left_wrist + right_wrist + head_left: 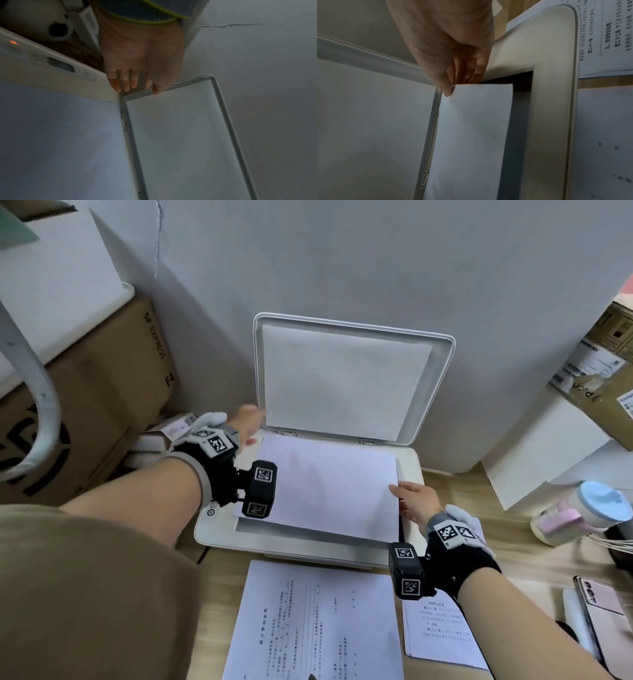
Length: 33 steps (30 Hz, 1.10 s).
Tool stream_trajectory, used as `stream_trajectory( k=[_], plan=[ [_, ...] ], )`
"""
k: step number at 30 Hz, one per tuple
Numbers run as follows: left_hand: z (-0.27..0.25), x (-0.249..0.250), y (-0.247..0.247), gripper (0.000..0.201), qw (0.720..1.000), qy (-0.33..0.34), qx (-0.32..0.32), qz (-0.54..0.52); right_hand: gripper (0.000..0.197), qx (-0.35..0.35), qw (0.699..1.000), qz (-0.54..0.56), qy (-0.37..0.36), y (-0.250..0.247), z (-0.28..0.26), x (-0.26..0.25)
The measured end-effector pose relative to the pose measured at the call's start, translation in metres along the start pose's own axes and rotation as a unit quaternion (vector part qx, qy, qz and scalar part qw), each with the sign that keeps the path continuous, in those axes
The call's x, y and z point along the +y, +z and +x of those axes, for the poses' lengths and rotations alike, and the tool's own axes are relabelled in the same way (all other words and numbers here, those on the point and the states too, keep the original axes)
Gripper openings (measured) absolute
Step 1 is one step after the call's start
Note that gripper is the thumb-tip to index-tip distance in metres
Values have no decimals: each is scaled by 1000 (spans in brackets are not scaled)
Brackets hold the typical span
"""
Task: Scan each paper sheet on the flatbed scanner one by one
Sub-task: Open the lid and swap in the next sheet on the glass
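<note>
The flatbed scanner (pixel 308 549) stands with its lid (pixel 342 378) raised against the wall. A white paper sheet (pixel 329 484) lies blank side up over the glass, slightly askew. My right hand (pixel 399 491) pinches the sheet's right edge; in the right wrist view the thumb (pixel 447 90) lies on the sheet (pixel 474 128) with the fingers under it. My left hand (pixel 253 426) is at the lid's lower left corner. In the left wrist view my left hand (pixel 150 89) has its thumb on the lid (pixel 180 135) rim and its fingers behind it.
A printed sheet (pixel 315 628) lies on the wooden desk in front of the scanner, another (pixel 438 631) to its right. Cardboard boxes (pixel 102 405) stand at the left, a white box (pixel 548 446) at the right. Cups (pixel 582 511) and a phone (pixel 599 594) sit far right.
</note>
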State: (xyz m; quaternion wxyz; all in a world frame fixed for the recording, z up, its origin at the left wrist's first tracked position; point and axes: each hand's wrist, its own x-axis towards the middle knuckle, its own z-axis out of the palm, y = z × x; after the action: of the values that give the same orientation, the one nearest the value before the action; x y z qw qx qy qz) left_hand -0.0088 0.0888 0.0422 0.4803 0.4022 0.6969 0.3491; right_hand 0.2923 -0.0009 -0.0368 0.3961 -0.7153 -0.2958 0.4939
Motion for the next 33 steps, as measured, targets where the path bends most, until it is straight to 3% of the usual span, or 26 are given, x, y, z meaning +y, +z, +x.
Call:
stream_trajectory(
  k=[2,4,8,9,12,14,16,19,22,26,29,33],
  plan=[
    [2,-22,-1,12,999,-35,-1,16,27,2,1000,-17,-8,3,0,2],
    [2,-40,-2,24,998,-59,-4,32,20,7,999,-26,-17,5,1,3],
    [-2,-63,-4,7,995,-99,0,16,19,36,997,-27,-69,5,-6,-3],
    [-3,-66,-4,13,995,-100,-8,15,17,44,995,-20,-87,4,-9,-5],
    [-6,-73,-4,56,995,-90,-43,5,15,62,988,23,-138,2,-17,-14],
    [-9,-71,-6,64,995,-87,-44,-9,17,64,984,46,-160,0,-20,-21],
    [-12,-66,-10,54,995,-86,-56,-18,23,61,980,52,-179,-4,-23,-27],
    [-14,-56,-16,13,994,-53,-78,-58,24,52,977,62,-199,-12,-25,-33],
    [-19,-47,-19,16,995,20,-51,-81,23,42,967,109,-226,-18,-28,-36],
    [-32,-38,-25,27,989,101,-47,-99,43,25,961,128,-244,-30,-30,-34],
    [-45,-42,-26,26,984,65,-67,-154,40,27,967,125,-219,-36,-32,-24],
    [-57,-65,-22,27,985,-20,-99,-143,43,-6,975,113,-189,-37,-39,-3]
  ],
)
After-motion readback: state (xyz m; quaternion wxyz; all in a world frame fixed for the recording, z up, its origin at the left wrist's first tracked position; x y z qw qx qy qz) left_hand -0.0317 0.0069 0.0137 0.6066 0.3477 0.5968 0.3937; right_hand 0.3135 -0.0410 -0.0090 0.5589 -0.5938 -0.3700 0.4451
